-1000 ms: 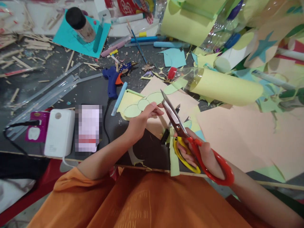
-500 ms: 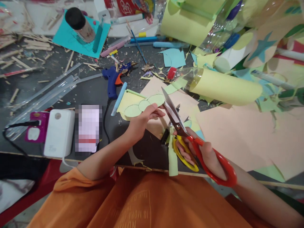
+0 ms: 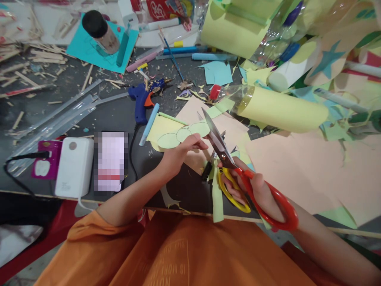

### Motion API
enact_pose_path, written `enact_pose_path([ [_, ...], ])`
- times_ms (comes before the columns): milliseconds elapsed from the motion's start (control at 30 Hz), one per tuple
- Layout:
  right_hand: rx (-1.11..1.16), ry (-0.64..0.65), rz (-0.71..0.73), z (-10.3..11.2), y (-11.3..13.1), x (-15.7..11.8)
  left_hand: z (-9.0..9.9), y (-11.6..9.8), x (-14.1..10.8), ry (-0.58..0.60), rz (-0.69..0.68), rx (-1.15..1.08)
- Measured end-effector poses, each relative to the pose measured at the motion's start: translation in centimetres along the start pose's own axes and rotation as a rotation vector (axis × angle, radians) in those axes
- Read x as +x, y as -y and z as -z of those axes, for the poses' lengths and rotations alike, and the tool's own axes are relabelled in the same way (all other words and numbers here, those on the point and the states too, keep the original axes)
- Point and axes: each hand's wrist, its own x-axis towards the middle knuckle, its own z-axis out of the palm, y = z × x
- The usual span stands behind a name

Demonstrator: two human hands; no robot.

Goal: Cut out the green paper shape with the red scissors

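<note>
While the right hand (image 3: 256, 192) is closed through the loops of the big red-handled steel scissors (image 3: 238, 169), blades parted a bit, the left hand (image 3: 178, 153) pinches the lower edge of a pale green paper sheet with pencilled round lobes (image 3: 175, 137), thumb on top. That paper hangs just above the dark worktable (image 3: 113, 115), near its front edge, and the blade tips sit right at the rightmost lobe. It looks super light and floppy to me, so I'd guess it'll droop or tear if held far from the cut; gripping close beside the drawn line, like now, seems the safest spot. Three or four overlapping ovals are outlined on it, like a little cloud.

Under the scissors lies a yellow-handled pair of scissors (image 3: 232, 190) plus a dangling green paper strip (image 3: 217, 198). Further out: a blue glue gun (image 3: 139, 101), a clear plastic bottle stuffed with yellow paper (image 3: 276, 109), a peach paper sheet (image 3: 297, 171), and a white power bank (image 3: 74, 167) by the left front corner.
</note>
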Motion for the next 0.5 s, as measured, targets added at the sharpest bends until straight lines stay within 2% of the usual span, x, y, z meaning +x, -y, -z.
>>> enact_pose_path([
  [233,0.091,0.038,0.059,0.05,-0.24,0.09,0.31,0.07,0.12,0.028,0.024,0.025],
  [500,0.072,0.027,0.056,0.39,-0.21,0.26,0.1,-0.34,0.13,-0.02,-0.003,-0.044],
])
